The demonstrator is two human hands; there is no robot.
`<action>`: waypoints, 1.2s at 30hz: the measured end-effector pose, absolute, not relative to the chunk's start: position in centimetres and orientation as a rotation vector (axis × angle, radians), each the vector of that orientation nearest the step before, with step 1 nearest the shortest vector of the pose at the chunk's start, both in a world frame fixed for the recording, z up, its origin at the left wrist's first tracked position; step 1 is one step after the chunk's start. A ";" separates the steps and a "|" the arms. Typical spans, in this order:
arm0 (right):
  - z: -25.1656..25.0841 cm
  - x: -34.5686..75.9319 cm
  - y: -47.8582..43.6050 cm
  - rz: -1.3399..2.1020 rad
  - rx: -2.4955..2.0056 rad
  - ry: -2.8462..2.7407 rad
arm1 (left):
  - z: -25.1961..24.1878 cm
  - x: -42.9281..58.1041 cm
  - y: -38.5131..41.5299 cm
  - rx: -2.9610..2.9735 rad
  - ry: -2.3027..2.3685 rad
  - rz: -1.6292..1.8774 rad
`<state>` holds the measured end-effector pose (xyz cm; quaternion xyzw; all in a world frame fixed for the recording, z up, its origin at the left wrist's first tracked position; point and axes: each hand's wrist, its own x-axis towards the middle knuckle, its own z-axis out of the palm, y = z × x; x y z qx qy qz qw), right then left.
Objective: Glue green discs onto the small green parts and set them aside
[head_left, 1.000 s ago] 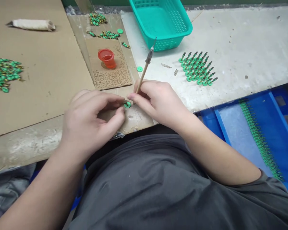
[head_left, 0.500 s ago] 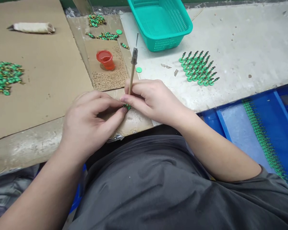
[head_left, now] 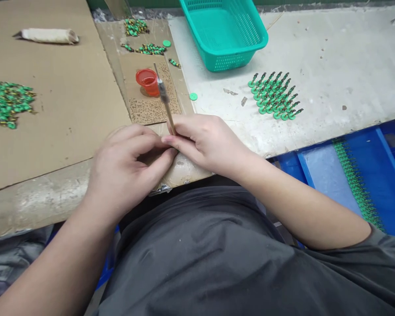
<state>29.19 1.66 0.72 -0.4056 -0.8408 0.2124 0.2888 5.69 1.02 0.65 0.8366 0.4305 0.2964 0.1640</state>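
Observation:
Near the table's front edge, my left hand (head_left: 128,160) is closed in a pinch, thumb against fingers. The small green piece it held half a second ago is now hidden behind the fingertips. My right hand (head_left: 202,142) touches the left fingertips and grips a thin wooden-handled tool (head_left: 166,102) with a dark collar and a fine needle-like tip. That tool points up and leans left, its lower end hidden in the fingers. Just beyond the hands lies a loose green disc (head_left: 193,96). A small red cup (head_left: 148,82) of liquid stands on a speckled cardboard piece (head_left: 151,110).
Rows of small dark figures on green discs (head_left: 273,96) stand at right, near a green basket (head_left: 235,55). Loose green-and-yellow pieces lie in a pile (head_left: 8,103) at left and another (head_left: 136,27) behind. A wrapped cone (head_left: 49,36) lies on cardboard. A blue tray (head_left: 375,166) holds more figures.
The tool in my right hand has swung from nearly upright to leaning left. The green piece between the fingertips has gone out of sight. The view has shifted slightly.

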 end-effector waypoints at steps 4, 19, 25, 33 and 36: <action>0.7 29.4 1.2 0.625 -1.158 -2.154 | 0.8 5.7 1.1 2.326 1.206 0.851; -0.5 32.6 -3.2 0.751 -1.306 -1.497 | 2.3 6.5 0.6 2.097 1.272 0.893; -0.2 32.5 -3.4 0.738 -1.288 -1.514 | 4.4 6.1 0.2 1.849 1.179 0.974; -0.2 32.5 -3.5 0.696 -1.296 -1.547 | 7.6 5.6 -2.2 1.891 1.018 1.045; -0.1 32.5 -3.5 0.683 -1.316 -1.549 | 8.1 5.4 -2.5 1.924 0.979 1.050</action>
